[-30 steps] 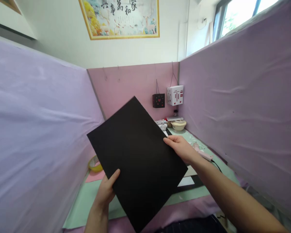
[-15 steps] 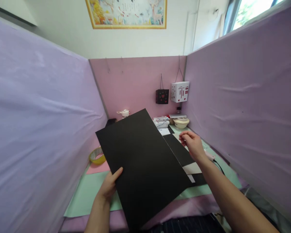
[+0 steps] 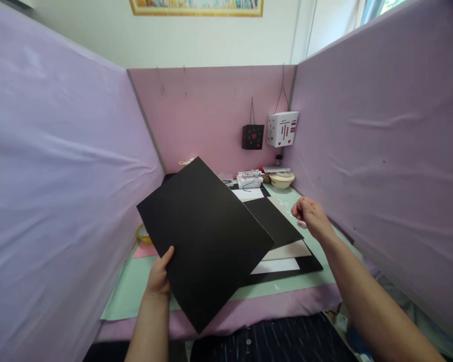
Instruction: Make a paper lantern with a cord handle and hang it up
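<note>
The right hand [image 3: 312, 217] has let go and drifted right of centre, fingers curled loosely on nothing, while the left hand [image 3: 159, 274] pinches the black sheet [image 3: 204, 241], tilted, mid-frame above the stacked sheets [image 3: 283, 251].

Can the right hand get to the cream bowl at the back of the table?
Probably yes. The right hand is empty and loosely curled over the table's right side, and the bowl sits beyond it with only flat paper scraps between them.

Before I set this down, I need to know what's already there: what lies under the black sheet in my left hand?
Under the black sheet held by the left hand: a stack of black and white sheets on the green mat. How far the stack runs beneath is covered.
</note>
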A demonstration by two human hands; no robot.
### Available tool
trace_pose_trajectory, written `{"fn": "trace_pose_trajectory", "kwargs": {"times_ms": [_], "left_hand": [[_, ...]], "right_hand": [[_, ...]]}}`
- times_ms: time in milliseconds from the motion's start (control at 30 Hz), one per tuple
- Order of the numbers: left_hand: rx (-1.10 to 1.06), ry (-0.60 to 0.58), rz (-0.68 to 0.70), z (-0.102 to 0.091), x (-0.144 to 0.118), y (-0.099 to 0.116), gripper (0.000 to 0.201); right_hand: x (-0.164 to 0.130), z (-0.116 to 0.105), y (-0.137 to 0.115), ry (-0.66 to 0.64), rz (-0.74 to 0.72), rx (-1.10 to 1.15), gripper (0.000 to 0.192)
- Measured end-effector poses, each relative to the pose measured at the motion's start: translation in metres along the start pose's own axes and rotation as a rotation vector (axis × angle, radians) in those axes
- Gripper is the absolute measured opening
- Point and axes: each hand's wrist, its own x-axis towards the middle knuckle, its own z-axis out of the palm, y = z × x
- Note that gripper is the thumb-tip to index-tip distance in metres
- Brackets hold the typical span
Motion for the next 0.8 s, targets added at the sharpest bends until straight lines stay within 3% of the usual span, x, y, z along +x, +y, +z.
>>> {"fn": "trace_pose_trajectory", "kwargs": {"times_ms": [133,200,233,400,467,633,733,800], "left_hand": [[-0.043,-0.038,-0.101,-0.012,-0.001,0.004,0.050],[-0.047,-0.047,-0.148,-0.015,-0.001,0.005,0.053],[-0.035,-0.053,-0.160,-0.015,-0.001,0.006,0.054],[0.082,-0.037,-0.116,0.003,-0.005,0.006,0.056],[0.145,-0.027,-0.124,0.017,-0.008,0.006,0.052],[0.299,-0.143,-0.119,0.065,-0.013,0.011,0.042],[0.342,-0.195,-0.113,0.094,-0.011,0.026,0.037],[0.319,-0.168,-0.079,0.102,-0.007,0.042,0.037]], "right_hand": [[0.001,-0.007,-0.001,-0.054,0.045,-0.057,0.033],[-0.004,-0.004,-0.007,-0.108,0.071,-0.057,0.024],[-0.009,-0.001,-0.012,-0.172,0.099,-0.030,0.018],[-0.031,0.010,-0.035,-0.753,0.375,0.311,0.052],[-0.034,0.010,-0.039,-0.841,0.455,0.341,0.060],[-0.034,0.008,-0.030,-0.793,0.592,0.110,0.047],[-0.033,0.003,-0.024,-0.652,0.564,0.106,0.033],[-0.031,-0.008,-0.021,-0.526,0.525,0.151,0.025]]}}
